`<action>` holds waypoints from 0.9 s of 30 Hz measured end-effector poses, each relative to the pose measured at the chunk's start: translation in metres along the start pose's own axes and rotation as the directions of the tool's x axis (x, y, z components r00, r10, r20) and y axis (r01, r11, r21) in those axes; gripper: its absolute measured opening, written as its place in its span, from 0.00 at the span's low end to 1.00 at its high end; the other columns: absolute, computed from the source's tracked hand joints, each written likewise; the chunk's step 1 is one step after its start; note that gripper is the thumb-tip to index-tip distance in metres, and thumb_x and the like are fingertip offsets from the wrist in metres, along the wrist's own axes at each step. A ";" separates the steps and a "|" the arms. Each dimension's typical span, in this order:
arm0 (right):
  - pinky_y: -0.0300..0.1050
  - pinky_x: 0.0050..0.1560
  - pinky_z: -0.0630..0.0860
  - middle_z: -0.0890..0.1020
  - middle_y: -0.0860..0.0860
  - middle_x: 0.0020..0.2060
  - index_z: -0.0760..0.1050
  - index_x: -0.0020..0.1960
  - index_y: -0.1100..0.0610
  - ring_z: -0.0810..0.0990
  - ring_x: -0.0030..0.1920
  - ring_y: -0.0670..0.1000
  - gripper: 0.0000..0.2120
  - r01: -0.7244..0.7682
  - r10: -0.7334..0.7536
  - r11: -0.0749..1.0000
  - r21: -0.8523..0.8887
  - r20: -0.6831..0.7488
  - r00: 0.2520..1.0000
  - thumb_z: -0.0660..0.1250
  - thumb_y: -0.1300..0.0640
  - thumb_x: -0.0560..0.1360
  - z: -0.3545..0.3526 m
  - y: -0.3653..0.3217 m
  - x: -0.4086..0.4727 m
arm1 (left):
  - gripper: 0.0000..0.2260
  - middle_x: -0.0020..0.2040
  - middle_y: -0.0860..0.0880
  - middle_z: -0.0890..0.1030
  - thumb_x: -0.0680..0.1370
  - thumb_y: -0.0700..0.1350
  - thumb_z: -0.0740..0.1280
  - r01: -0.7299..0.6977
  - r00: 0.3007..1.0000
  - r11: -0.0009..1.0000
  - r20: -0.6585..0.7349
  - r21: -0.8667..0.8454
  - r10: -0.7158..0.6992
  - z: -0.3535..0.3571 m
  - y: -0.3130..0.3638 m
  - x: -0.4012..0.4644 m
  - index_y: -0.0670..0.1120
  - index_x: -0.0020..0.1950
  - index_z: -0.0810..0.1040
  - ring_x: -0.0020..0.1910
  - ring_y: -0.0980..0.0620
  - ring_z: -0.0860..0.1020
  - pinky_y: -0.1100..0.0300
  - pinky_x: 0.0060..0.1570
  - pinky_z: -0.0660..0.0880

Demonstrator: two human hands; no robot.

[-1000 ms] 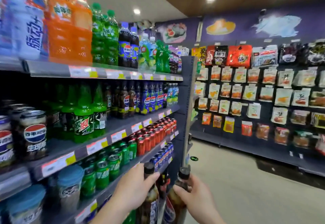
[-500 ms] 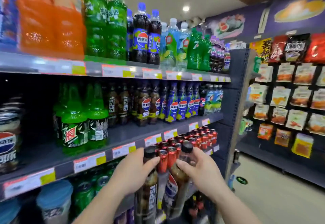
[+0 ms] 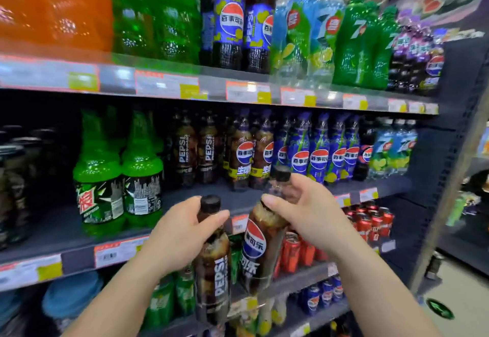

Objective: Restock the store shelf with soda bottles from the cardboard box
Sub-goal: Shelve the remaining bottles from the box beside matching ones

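My left hand (image 3: 177,236) grips the neck of a dark cola bottle with a black Pepsi label (image 3: 213,275), held upright in front of the shelves. A second cola bottle with a round Pepsi logo (image 3: 258,246) is held by its neck in my right hand (image 3: 304,215), tilted slightly and a bit higher. Both have black caps. They hang just in front of the middle shelf (image 3: 185,201), whose front strip is bare ahead of the rows of cola bottles (image 3: 211,151). No cardboard box is in view.
Green soda bottles (image 3: 119,175) stand left on the middle shelf and blue-labelled Pepsi bottles (image 3: 317,154) to the right. The top shelf holds large orange, green, cola and clear bottles. Red cans (image 3: 370,223) and green cans sit below. An aisle floor (image 3: 455,299) lies at right.
The view has turned left and closed in on the shelf. Both hands have risen with their bottles, from below the can shelf up to the middle shelf's front edge.
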State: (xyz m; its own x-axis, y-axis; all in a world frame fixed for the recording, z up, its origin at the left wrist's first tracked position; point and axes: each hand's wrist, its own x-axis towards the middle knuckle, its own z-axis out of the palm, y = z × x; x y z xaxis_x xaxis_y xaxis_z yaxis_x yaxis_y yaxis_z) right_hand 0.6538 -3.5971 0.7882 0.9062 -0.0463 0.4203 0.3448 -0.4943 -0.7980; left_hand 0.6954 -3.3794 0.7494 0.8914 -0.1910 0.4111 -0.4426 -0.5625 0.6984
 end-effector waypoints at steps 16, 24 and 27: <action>0.37 0.46 0.75 0.83 0.35 0.42 0.75 0.45 0.40 0.80 0.43 0.36 0.08 0.395 -0.396 0.907 0.143 -0.024 0.918 0.72 0.52 0.71 -0.032 -0.014 0.089 | 0.11 0.41 0.54 0.83 0.73 0.58 0.69 -0.044 0.850 0.998 -0.524 0.032 0.055 -0.042 0.090 0.028 0.52 0.44 0.78 0.42 0.57 0.79 0.58 0.42 0.72; 0.51 0.54 0.76 0.81 0.43 0.52 0.73 0.57 0.49 0.79 0.55 0.49 0.15 0.374 -0.374 0.926 -0.048 0.021 0.927 0.67 0.42 0.74 0.005 0.010 0.135 | 0.04 0.39 0.52 0.83 0.74 0.51 0.70 0.021 0.753 0.998 -0.657 0.066 0.028 -0.029 0.093 0.014 0.51 0.44 0.78 0.39 0.58 0.78 0.63 0.40 0.73; 0.50 0.62 0.72 0.78 0.48 0.63 0.69 0.67 0.53 0.75 0.63 0.52 0.24 0.351 -0.341 0.935 -0.053 0.133 0.930 0.64 0.43 0.76 0.023 0.012 0.158 | 0.10 0.41 0.54 0.83 0.71 0.56 0.71 0.023 0.762 0.999 -0.647 0.022 -0.003 -0.031 0.091 0.007 0.51 0.44 0.79 0.40 0.57 0.80 0.58 0.44 0.74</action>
State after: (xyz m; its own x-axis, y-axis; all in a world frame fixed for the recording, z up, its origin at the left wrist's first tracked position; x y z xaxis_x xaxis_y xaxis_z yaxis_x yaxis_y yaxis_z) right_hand 0.8070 -3.5900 0.8351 0.7580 0.2412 0.6060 0.6273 -0.5240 -0.5761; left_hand 0.6586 -3.4072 0.8340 0.6175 0.3767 0.6905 -0.4197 -0.5846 0.6943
